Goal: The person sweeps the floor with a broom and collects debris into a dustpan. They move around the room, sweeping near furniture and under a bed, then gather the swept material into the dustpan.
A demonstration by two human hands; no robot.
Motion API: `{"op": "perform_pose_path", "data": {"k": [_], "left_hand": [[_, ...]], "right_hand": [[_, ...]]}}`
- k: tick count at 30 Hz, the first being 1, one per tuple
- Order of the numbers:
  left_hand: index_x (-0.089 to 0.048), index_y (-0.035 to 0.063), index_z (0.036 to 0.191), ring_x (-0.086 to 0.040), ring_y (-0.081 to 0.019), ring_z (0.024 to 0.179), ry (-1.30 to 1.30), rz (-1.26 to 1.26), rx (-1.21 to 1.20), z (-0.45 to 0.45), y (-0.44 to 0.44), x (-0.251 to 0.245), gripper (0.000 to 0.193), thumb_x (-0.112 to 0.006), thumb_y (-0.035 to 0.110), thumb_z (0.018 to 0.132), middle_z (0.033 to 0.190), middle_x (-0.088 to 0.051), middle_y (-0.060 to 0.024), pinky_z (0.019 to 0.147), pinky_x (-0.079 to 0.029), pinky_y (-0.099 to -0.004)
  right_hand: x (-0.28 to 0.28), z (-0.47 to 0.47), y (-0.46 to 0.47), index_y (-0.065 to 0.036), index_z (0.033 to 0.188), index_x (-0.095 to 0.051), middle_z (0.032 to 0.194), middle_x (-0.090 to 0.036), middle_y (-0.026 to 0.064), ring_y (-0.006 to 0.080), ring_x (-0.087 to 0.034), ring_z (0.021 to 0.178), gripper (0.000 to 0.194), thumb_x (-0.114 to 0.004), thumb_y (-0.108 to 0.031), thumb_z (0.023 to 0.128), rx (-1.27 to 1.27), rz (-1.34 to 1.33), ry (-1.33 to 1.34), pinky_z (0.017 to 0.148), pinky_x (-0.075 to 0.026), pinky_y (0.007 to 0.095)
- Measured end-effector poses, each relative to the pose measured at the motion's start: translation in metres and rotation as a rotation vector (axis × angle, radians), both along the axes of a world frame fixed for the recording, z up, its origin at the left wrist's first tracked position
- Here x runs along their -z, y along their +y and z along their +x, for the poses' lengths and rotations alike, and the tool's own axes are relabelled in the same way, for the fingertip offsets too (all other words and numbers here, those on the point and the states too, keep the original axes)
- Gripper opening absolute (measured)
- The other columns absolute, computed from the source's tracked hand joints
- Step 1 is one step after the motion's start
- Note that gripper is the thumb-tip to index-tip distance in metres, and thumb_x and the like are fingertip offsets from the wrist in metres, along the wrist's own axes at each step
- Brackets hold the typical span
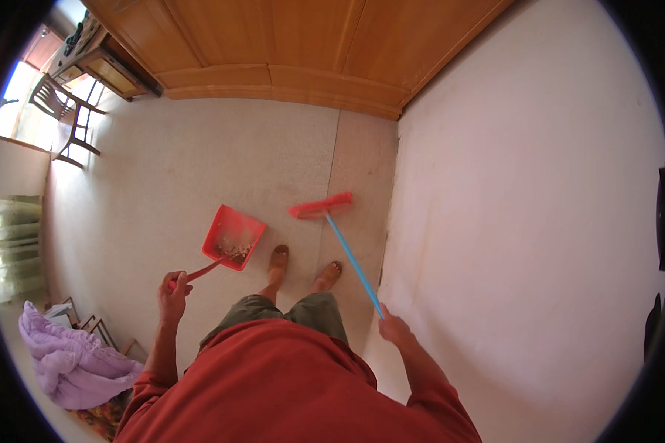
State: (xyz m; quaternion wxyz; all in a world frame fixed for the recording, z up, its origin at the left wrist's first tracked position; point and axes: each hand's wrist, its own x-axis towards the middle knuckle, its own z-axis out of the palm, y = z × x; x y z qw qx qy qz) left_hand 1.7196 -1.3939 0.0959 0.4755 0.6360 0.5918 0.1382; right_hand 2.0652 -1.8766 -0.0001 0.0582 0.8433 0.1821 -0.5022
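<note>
My left hand (174, 290) is closed around the handle of a red plastic dustpan (234, 232), which is low over or on the floor to the left of my feet. Pale crumbs and dark debris (235, 252) lie at its handle end. In my right hand (393, 325) is the light blue stick of a broom. The broom's head (321, 206), with red bristles, is at the floor ahead of my feet, right of the dustpan and apart from it. Its bristles look slightly blurred.
A wooden cabinet (216, 77) stands ahead, and a pale wall (504, 194) rises close on the right. A wooden chair (69, 116) and desk (111, 72) are at the far left. A purple quilt (77, 365) is heaped at the lower left. A seam runs along the floor.
</note>
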Motion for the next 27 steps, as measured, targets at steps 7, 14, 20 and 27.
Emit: {"op": "perform_pose_path", "data": {"k": [7, 14, 20, 27], "left_hand": [[-0.065, -0.0004, 0.104, -0.069, -0.015, 0.073, -0.008, -0.007, 0.074, 0.005, 0.001, -0.003, 0.03, -0.062, 0.029, 0.097, 0.084, -0.067, -0.0077, 0.064, -0.055, -0.0282], [-0.065, -0.0027, 0.104, -0.069, -0.0159, 0.073, -0.035, -0.022, 0.04, 0.007, -0.002, -0.026, 0.033, -0.061, 0.03, 0.098, 0.082, -0.068, -0.009, 0.064, -0.056, -0.0282], [-0.065, -0.0025, 0.106, -0.069, -0.0166, 0.074, -0.126, -0.043, -0.115, -0.021, -0.04, -0.043, 0.029, -0.061, 0.026, 0.099, 0.091, -0.069, -0.0102, 0.069, -0.057, -0.0285], [-0.065, -0.0027, 0.108, -0.07, -0.0178, 0.076, -0.19, -0.027, -0.283, -0.032, -0.067, -0.051, 0.027, -0.06, 0.022, 0.099, 0.095, -0.068, -0.0097, 0.07, -0.058, -0.0297]], "right_hand": [[-0.04, -0.038, 0.002, -0.019, 0.152, -0.031, 0.091, -0.067, 0.0274, 0.0455, -0.066, 0.084, 0.059, -0.044, -0.03, 0.096, 0.093, 0.134, -0.036, 0.076, -0.051, 0.0546], [0.01, 0.028, 0.136, -0.011, 0.151, -0.032, 0.097, -0.065, 0.0301, 0.0449, -0.065, 0.09, 0.061, -0.049, -0.031, 0.096, 0.058, 0.366, -0.106, 0.077, -0.052, 0.0537], [0.029, 0.095, 0.301, -0.014, 0.143, -0.043, 0.112, -0.066, 0.0243, 0.0407, -0.065, 0.105, 0.05, -0.047, -0.028, 0.095, 0.07, 0.434, -0.086, 0.088, -0.052, 0.0515], [0.091, 0.154, 0.363, -0.013, 0.146, -0.04, 0.112, -0.066, 0.024, 0.0391, -0.066, 0.101, 0.054, -0.05, -0.023, 0.093, 0.171, 0.333, 0.035, 0.085, -0.053, 0.0495]]}}
